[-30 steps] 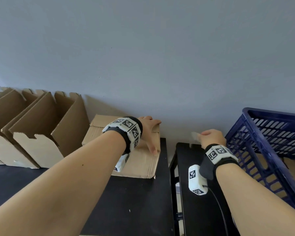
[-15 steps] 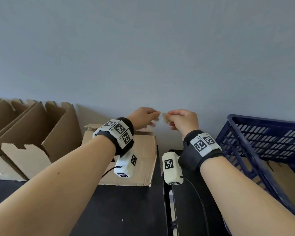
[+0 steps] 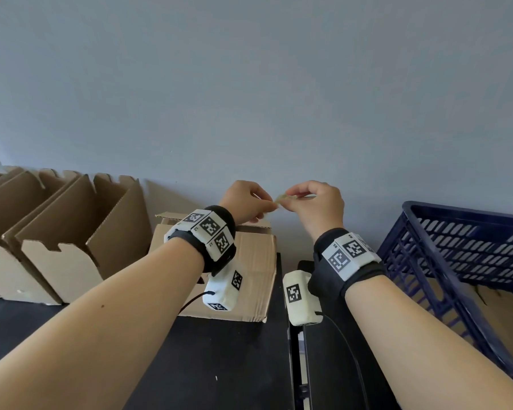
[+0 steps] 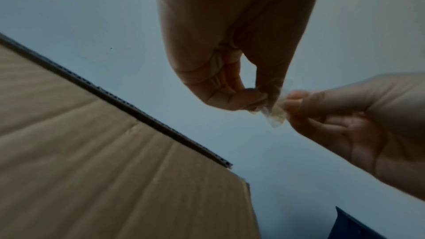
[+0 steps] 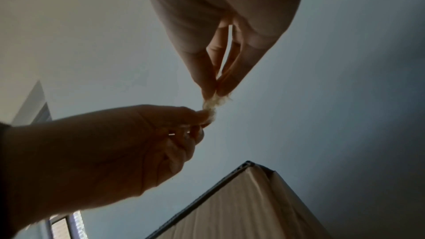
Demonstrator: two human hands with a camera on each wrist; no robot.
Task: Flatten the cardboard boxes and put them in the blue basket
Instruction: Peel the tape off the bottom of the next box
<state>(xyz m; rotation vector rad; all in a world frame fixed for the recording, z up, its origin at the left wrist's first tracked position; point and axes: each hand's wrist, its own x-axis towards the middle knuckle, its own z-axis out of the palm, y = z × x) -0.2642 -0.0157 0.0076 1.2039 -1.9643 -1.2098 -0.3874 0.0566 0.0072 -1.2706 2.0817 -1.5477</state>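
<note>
Cardboard fills the left of the head view: a row of open boxes [image 3: 57, 232] stands upright against the grey wall [image 3: 249, 84], their notched flaps up, the far ones cut off by the frame edge. Just beside them a flattened box [image 3: 255, 270] lies on the black table [image 3: 205, 365], partly covered by the left wrist and its tagged band. To the right sits the blue basket [image 3: 456, 241], brown cardboard showing through its slotted wall. Raised above the flattened box, the left hand [image 3: 246, 201] and right hand [image 3: 316, 202] meet, each pinching one end of a small crumpled scrap of clear tape [image 3: 285, 198].

From the left wrist, the left hand [image 4: 230, 52] pinches the tape [image 4: 276, 112] between thumb and finger, and the right hand [image 4: 358, 124] grips the other end with curled fingers. The flattened box [image 4: 103, 161] spreads below, its corrugated edge plain; a dark corner of the basket [image 4: 349, 224] pokes in.

From the right wrist, the picture is dim and backlit. The right hand [image 5: 225, 34] nips the tape [image 5: 210, 108] at its fingertips, the left hand [image 5: 103, 152] holds it from beneath, and a corner of a cardboard box [image 5: 241, 206] rises at the bottom; which box I cannot tell.
</note>
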